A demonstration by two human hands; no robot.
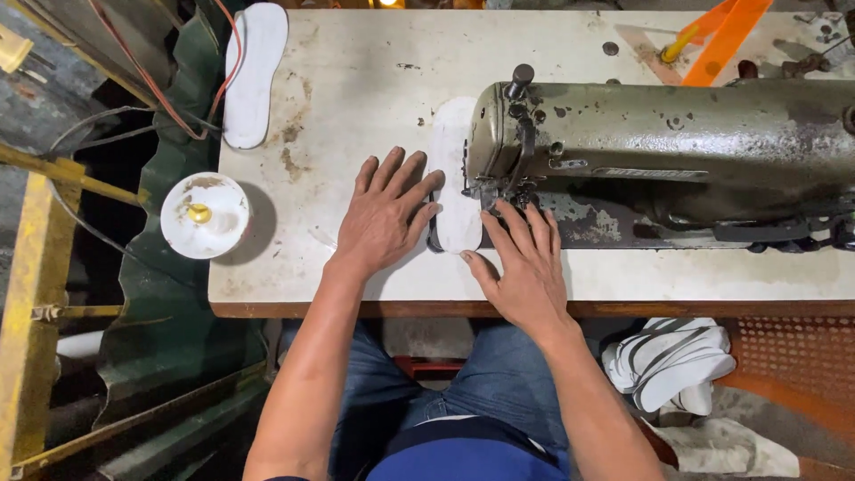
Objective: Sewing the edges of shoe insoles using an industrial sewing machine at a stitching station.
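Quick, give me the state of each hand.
Left hand: open, flat, fingertips on the white insole.
Right hand: open, pressing the insole beside the sewing machine.

Insole [452,178] on table [356,80], under sewing machine [659,142], between hands.

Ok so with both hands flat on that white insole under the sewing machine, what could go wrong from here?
1. The right hand has fingertips very close to the needle area of the sewing machine; a slip could likely catch a finger.
2. The left hand presses only the edge of the white insole, so it might twist and the seam wander.
3. The second insole overhangs the table edge and could fall.
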